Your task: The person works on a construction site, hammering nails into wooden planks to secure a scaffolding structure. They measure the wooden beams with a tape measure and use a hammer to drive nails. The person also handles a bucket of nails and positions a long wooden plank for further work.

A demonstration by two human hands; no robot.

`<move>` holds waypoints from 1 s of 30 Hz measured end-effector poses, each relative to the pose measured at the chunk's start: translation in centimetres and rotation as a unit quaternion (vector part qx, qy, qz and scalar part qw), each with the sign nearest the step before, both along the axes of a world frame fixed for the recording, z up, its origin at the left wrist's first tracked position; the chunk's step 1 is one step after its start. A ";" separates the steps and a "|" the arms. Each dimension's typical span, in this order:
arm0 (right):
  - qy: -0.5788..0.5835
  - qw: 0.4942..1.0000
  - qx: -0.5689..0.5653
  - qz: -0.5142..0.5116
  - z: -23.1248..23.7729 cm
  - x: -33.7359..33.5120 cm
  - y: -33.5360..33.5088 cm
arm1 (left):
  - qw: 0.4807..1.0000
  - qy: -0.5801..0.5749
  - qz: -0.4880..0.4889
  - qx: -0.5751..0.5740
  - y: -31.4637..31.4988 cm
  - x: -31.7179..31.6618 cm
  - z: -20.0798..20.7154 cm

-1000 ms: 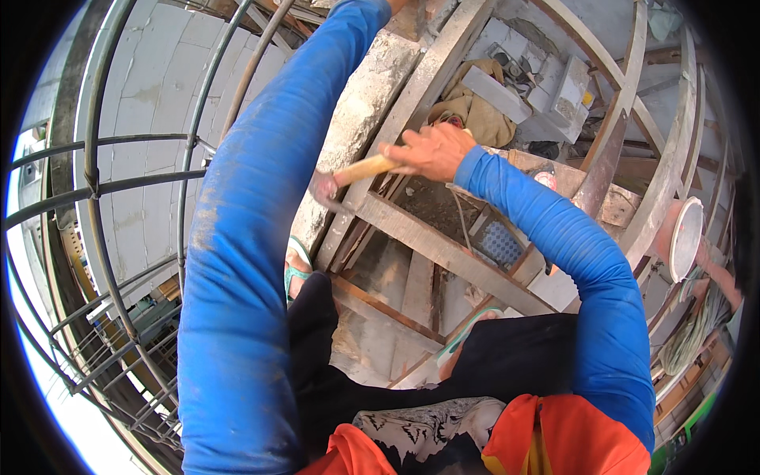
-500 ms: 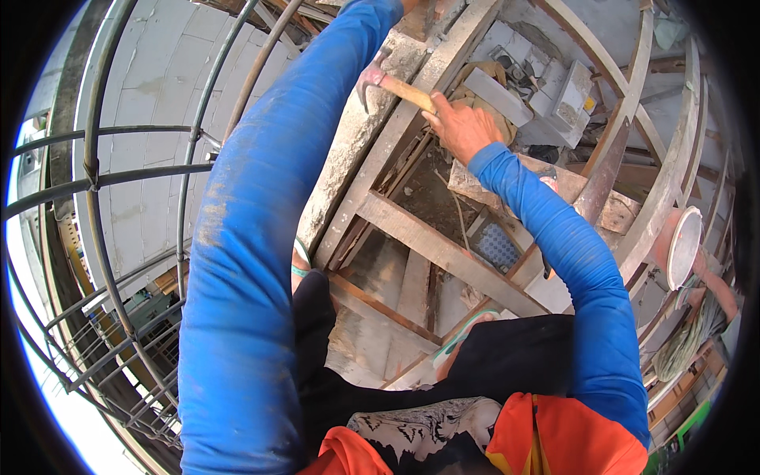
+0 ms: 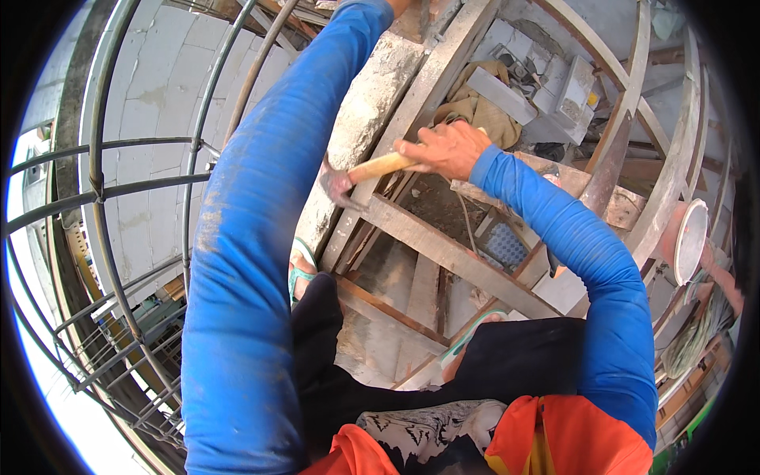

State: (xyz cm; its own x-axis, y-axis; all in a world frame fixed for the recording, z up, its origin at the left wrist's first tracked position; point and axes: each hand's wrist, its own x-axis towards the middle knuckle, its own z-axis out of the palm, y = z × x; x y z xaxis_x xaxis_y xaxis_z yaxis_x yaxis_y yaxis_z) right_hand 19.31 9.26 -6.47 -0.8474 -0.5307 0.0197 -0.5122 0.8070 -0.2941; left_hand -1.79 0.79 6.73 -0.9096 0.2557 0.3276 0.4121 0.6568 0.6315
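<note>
My right hand [image 3: 447,150] is wrapped round the wooden handle of a claw hammer [image 3: 381,166]. The worn, reddish-grey hammer head lies over the joint between a long wooden beam [image 3: 419,99] and a cross plank [image 3: 443,247], next to my left forearm. Whether it touches the wood I cannot tell. My left arm reaches far forward across a rough concrete ledge [image 3: 372,99]. Only a bit of my left hand [image 3: 400,6] shows at the top edge, and its fingers are cut off from view.
Dark steel reinforcing bars [image 3: 96,158] form a cage on the left, before a pale block wall [image 3: 150,103]. Curved wooden ribs [image 3: 633,103] stand at the right, near a white-rimmed bucket [image 3: 690,241]. Gaps open between the planks, and my sandalled feet [image 3: 301,273] stand among them.
My right hand has turned and brought the hammer down and left, nearer my body. Its head has passed from above the ledge to the beam joint. My left arm stays stretched forward.
</note>
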 end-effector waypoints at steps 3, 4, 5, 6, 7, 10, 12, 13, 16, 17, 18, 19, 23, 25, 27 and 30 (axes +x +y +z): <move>-0.062 0.984 0.023 -0.162 -1.2 -1.4 2.2 | 1.000 -0.019 0.000 0.007 0.4 0.1 -0.5; -0.056 0.977 0.011 -0.206 -1.0 -1.2 1.7 | 1.000 -0.022 0.003 0.010 0.4 -0.1 -0.5; -0.049 0.967 0.000 -0.249 -0.8 -0.9 1.1 | 1.000 -0.004 0.014 0.013 0.4 -0.1 -0.7; -0.012 0.979 -0.053 -0.196 -0.9 0.8 -0.5 | 0.999 0.019 0.022 0.016 0.2 -0.5 -1.0; -0.048 0.991 -0.024 -0.122 0.8 1.9 -1.8 | 0.999 0.035 0.032 0.018 0.1 -0.2 -1.2; -0.043 0.999 -0.002 0.003 1.2 1.2 -0.7 | 0.999 -0.014 0.031 0.040 0.1 0.6 -0.4; -0.107 0.955 -0.005 -0.275 1.5 -3.6 3.0 | 0.999 0.026 0.036 0.014 0.3 0.3 -0.6; -0.101 0.958 -0.004 -0.268 1.3 -3.5 2.9 | 0.998 0.045 0.037 0.001 0.5 0.0 -0.8; -0.079 0.970 -0.038 -0.225 0.5 -0.1 1.1 | 0.998 0.057 0.028 0.004 0.8 -0.4 -1.7; -0.036 0.986 -0.037 -0.159 0.1 1.4 -0.5 | 0.999 0.035 0.027 0.003 -0.2 -0.4 -1.1; -0.029 0.996 -0.015 -0.077 0.4 2.0 -0.6 | 1.000 0.003 0.012 0.014 0.2 -0.4 -1.3; -0.023 1.000 0.007 0.006 0.7 2.2 -0.4 | 0.999 -0.030 -0.002 0.024 0.7 -0.4 -1.5; -0.068 0.980 0.026 -0.188 -1.1 -2.5 4.8 | 0.998 -0.002 0.061 0.003 0.5 0.9 0.2; -0.038 0.967 0.025 -0.250 -0.7 -2.6 3.8 | 0.997 0.053 0.059 -0.020 0.6 0.6 -0.6; -0.004 0.986 -0.024 -0.163 0.4 -0.1 1.0 | 1.000 0.009 0.027 -0.006 -0.5 -0.2 -0.6; -0.014 1.000 -0.006 0.020 1.0 1.3 0.9 | 0.999 -0.039 -0.008 -0.019 1.1 -0.5 -1.4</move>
